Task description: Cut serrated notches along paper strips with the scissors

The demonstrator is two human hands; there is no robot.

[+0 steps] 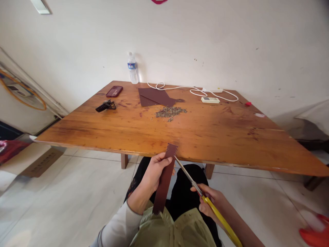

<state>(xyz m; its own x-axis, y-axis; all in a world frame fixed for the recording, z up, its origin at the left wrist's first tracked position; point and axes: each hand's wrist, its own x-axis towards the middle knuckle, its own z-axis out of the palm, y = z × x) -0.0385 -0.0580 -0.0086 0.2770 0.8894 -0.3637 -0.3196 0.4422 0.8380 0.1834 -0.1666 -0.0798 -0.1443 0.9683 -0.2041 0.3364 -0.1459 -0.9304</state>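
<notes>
My left hand [157, 171] grips a long dark brown strip [166, 187], thumb on its front face and fingers behind. Its top end has a row of jagged notches along both sides, and its bottom end, near my lap, also looks jagged. In my right hand [209, 199] are scissors [189, 175] with yellow handles, their blades pointing up and left. The blade tips reach the strip's right edge just below the notches. I cannot tell whether the tips touch it. Both hands are in front of the table's near edge, above my lap.
On the wooden table [102, 127] lie a pile of small scraps [171, 112], brown sheets [154, 97], a phone [114, 91], keys [106, 105], a white cable [180, 87] and a small white box [210, 100]. A water bottle [132, 68] stands by the wall. A cardboard box [38, 159] sits left.
</notes>
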